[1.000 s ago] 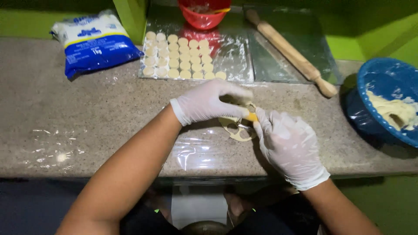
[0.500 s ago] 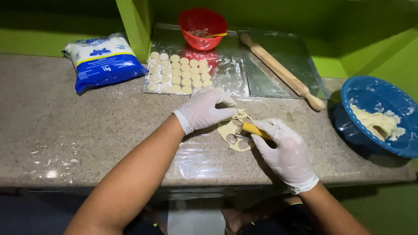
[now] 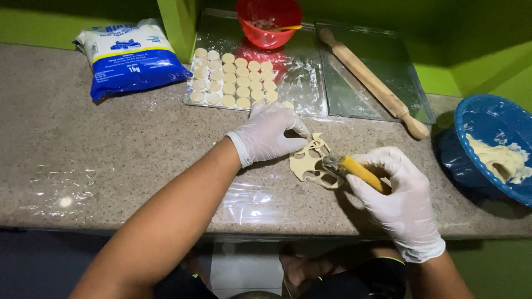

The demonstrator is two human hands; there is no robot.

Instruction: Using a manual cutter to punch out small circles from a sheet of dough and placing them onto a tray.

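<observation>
A thin sheet of pale dough (image 3: 306,164), full of round cut-out holes, lies on clear plastic film on the stone counter (image 3: 100,160). My left hand (image 3: 269,133), in a white glove, rests its fingertips on the sheet's left edge. My right hand (image 3: 402,194), also gloved, grips a yellow-handled cutter (image 3: 349,166) whose metal end touches the right side of the dough. Several small round dough discs (image 3: 233,83) sit in rows on a floured glass board behind the hands.
A blue and white flour bag (image 3: 130,55) lies at the back left. A red bowl (image 3: 269,22) with a spoon stands behind the discs. A wooden rolling pin (image 3: 372,83) lies on a second glass board. A blue bowl (image 3: 487,119) with dough is at right.
The view has shifted and drawn back a little. My right hand has moved rightward off the dough, so the holed sheet and the cutter's yellow handle show more clearly. My left hand stays on the dough.
</observation>
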